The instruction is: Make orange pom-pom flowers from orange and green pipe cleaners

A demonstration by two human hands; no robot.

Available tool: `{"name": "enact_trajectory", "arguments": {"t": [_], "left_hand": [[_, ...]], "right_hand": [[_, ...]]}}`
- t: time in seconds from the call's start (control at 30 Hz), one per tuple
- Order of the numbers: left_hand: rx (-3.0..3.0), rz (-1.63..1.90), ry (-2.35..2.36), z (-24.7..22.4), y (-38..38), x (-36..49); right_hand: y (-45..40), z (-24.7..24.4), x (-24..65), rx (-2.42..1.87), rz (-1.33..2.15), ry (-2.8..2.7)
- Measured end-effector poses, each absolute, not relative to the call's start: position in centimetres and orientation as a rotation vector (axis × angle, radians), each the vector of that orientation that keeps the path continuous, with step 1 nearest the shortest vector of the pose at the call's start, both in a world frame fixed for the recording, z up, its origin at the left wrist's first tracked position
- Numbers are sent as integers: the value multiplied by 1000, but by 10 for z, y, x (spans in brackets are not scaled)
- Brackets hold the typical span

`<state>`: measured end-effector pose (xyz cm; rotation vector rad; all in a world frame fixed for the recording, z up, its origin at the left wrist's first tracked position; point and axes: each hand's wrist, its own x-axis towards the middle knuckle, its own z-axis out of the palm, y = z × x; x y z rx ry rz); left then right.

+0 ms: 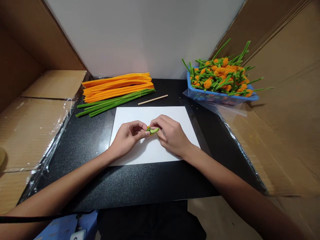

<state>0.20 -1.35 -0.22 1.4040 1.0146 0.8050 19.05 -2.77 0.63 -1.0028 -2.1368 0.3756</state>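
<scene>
White paper's (150, 156) side edges flanked left hand (126, 136) and right hand (173, 136), pinching a green-orange piece (154, 131), likely light, bendable, best held endwise.

Moderate light; source out of frame, apparently overhead. Glare noted on black tabletop (82, 140) and clear plastic wrap (60, 130). Soft shadow on white sheet (167, 113). Corners dim. Wide-angle distortion at edges; centre reasonably sharp.

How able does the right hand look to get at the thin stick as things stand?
Probably yes: the thin stick lies just beyond the white sheet with nothing over it, though the right hand would likely first have to release the small green-and-orange piece.
</scene>
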Motion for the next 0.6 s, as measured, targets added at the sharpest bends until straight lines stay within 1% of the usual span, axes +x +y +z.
{"name": "enact_trajectory", "arguments": {"t": [0.23,0.5,0.6], "left_hand": [[1357,884,987,-6,-13,3],[1255,962,1056,-10,-13,3],[1245,980,1070,-9,-15,5]], "right_hand": [[-28,3,190,-988,280,-2145],[-32,-3,184,-981,272,-2040],[-34,-3,183,-987,192,-2060]]}}
